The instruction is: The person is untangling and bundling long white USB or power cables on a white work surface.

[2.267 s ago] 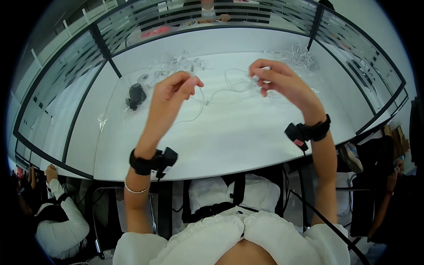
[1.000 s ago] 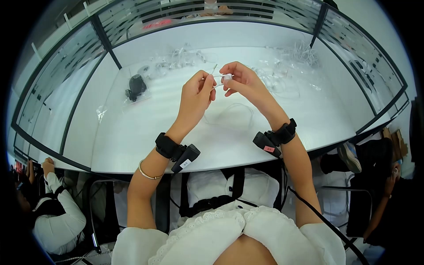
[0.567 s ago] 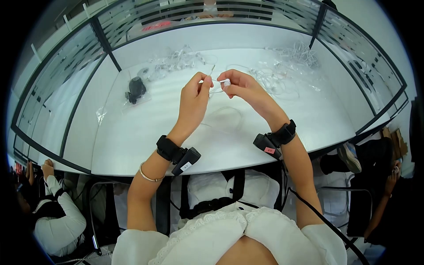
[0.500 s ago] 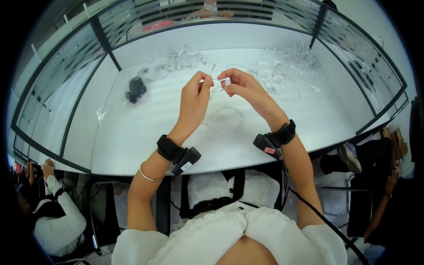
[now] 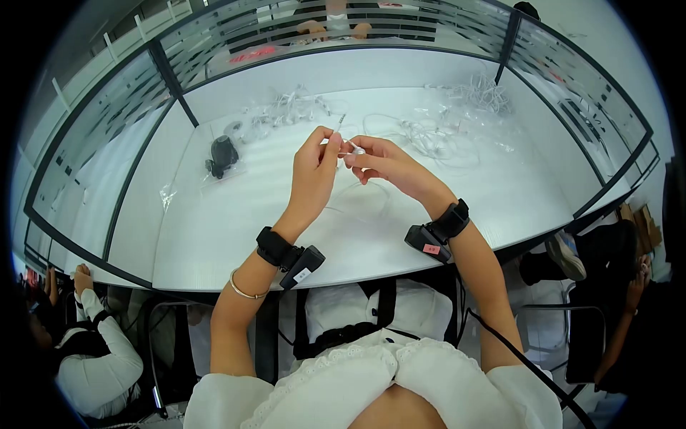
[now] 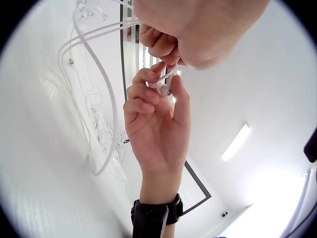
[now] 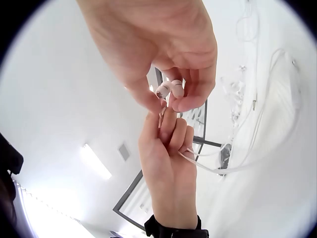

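Note:
White earbuds (image 5: 358,151) (image 7: 177,89) are pinched between the thumb and fingers of my right hand (image 5: 396,166) (image 6: 159,131) (image 7: 166,44). Against it, my left hand (image 5: 313,175) (image 6: 198,25) (image 7: 171,166) grips the thin white cable (image 7: 218,171) in curled fingers, with a slim plug end (image 5: 341,120) sticking up above them in the head view. The fingertips of both hands meet or nearly meet. Loops of cable hang below the hands over the white table (image 5: 286,250). How the cable runs between the fingers is partly hidden.
Clear bags with white cables (image 5: 289,109) lie at the back left, beside a bagged black object (image 5: 223,154). Loose cable coils (image 5: 432,139) and a tangled white bundle (image 5: 486,94) lie at the back right. Low partitions with dark frames surround the table.
From wide apart, my hands have come together over the table's middle. Over the last half second, the right hand has moved closer to the left, and the head view has shifted slightly.

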`<action>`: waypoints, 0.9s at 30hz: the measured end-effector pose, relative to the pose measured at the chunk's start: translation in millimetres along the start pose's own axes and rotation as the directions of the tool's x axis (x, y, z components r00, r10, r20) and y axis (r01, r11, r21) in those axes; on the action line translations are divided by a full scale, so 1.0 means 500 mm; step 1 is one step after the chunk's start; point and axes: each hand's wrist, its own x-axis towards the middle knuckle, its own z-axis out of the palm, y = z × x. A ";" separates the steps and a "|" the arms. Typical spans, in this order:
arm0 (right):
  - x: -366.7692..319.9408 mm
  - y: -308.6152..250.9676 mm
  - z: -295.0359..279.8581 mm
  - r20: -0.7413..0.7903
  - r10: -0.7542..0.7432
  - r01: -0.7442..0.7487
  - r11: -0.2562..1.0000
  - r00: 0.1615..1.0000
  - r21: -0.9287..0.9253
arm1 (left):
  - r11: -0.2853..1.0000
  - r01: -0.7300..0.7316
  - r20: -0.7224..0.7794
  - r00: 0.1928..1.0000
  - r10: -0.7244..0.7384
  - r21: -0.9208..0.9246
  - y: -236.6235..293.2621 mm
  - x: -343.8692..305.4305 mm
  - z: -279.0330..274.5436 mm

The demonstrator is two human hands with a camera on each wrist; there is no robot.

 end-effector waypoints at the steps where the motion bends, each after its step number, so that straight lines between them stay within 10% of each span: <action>1: 0.000 -0.001 -0.001 0.002 0.003 -0.003 1.000 1.000 -0.003 | 1.000 0.003 -0.007 1.000 -0.003 0.004 0.001 0.000 -0.001; 16: -0.011 -0.013 0.000 -0.110 -0.009 0.017 0.998 0.994 0.068 | 0.997 0.065 -0.017 0.998 -0.065 -0.036 0.003 0.002 -0.007; 27: -0.011 -0.011 -0.027 -0.177 -0.160 0.052 0.866 0.971 -0.497 | 0.985 0.015 0.012 1.000 -0.013 -0.171 -0.033 0.012 0.003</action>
